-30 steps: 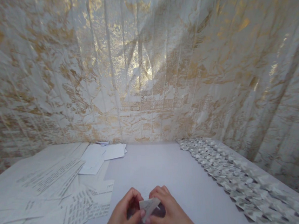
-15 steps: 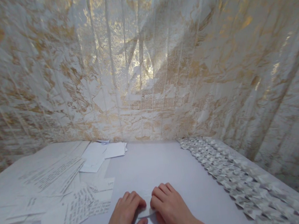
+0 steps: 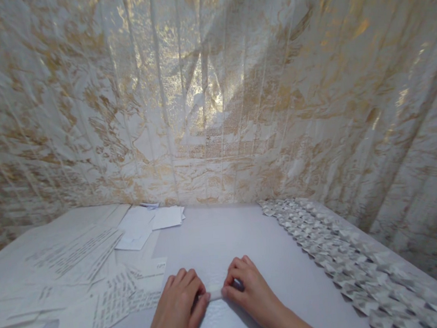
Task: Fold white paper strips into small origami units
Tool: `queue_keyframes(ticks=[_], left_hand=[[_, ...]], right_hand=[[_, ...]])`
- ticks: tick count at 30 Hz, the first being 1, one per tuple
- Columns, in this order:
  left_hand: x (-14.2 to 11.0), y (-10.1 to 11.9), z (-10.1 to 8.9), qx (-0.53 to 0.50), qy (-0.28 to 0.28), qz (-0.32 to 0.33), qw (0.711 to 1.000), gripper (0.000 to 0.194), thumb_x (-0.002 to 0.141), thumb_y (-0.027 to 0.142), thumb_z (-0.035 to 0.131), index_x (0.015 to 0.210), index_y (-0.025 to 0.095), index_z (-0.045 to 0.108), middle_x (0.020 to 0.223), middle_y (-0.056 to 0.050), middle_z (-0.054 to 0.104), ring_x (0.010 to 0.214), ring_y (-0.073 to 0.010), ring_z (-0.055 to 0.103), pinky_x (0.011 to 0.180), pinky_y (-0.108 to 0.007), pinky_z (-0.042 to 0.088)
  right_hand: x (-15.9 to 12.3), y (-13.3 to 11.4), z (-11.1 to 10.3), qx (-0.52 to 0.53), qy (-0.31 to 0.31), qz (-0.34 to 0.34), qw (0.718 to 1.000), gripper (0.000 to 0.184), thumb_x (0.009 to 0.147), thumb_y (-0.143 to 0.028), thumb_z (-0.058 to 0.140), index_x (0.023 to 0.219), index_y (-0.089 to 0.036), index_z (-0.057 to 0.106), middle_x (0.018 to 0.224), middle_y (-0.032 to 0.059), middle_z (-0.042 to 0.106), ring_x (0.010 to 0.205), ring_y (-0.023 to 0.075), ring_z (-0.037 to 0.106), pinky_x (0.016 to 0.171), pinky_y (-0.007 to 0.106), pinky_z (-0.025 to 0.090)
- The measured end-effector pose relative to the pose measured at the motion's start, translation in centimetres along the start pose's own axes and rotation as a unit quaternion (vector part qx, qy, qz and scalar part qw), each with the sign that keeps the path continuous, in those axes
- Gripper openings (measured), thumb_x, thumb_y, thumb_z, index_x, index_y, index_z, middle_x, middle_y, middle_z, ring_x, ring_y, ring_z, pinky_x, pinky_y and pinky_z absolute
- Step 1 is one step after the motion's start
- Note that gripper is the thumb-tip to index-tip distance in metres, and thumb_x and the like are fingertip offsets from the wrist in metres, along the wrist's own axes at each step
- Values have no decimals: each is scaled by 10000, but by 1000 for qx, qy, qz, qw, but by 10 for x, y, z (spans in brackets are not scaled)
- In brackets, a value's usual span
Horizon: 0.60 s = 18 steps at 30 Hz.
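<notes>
A small folded piece of white paper (image 3: 214, 294) lies on the pale table (image 3: 225, 235) near its front edge. My left hand (image 3: 180, 307) presses on its left end with fingers curled and the thumb against the paper. My right hand (image 3: 246, 290) holds the right end, its fingers bent down and pinched onto it. Most of the paper is hidden under the fingers.
Printed paper sheets (image 3: 78, 270) and small blank slips (image 3: 147, 223) cover the table's left side. A long band of several folded paper pieces (image 3: 339, 255) runs along the right edge. A white and gold patterned curtain (image 3: 211, 92) hangs behind and to the right.
The folded paper was held up between both hands a second ago; it now lies flat on the table with both hands pressing it, spread slightly apart along it.
</notes>
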State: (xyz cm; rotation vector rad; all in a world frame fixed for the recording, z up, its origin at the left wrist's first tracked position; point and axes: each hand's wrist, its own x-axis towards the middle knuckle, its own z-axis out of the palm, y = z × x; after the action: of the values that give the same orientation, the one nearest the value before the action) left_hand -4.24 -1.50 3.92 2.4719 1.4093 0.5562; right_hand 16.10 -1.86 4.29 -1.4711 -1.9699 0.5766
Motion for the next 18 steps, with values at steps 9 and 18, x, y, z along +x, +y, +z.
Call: queue_keyframes(ticks=[9, 18], left_hand=[[2, 8, -2, 21, -15, -29, 999, 173, 957, 205, 520, 846, 164, 646, 969, -91, 636, 963, -298, 552, 836, -437, 385], [4, 4, 0, 19, -3, -37, 999, 184, 946, 222, 531, 799, 181, 632, 958, -79, 630, 946, -285, 541, 830, -423, 379]], right_hand=[[3, -7, 3, -36, 4, 11, 999, 121, 773, -83, 780, 733, -173, 709, 890, 24, 659, 961, 226, 569, 924, 345, 375], [2, -7, 4, -69, -4, 2, 998, 123, 812, -91, 738, 751, -177, 674, 892, 15, 643, 951, 215, 548, 896, 338, 369]])
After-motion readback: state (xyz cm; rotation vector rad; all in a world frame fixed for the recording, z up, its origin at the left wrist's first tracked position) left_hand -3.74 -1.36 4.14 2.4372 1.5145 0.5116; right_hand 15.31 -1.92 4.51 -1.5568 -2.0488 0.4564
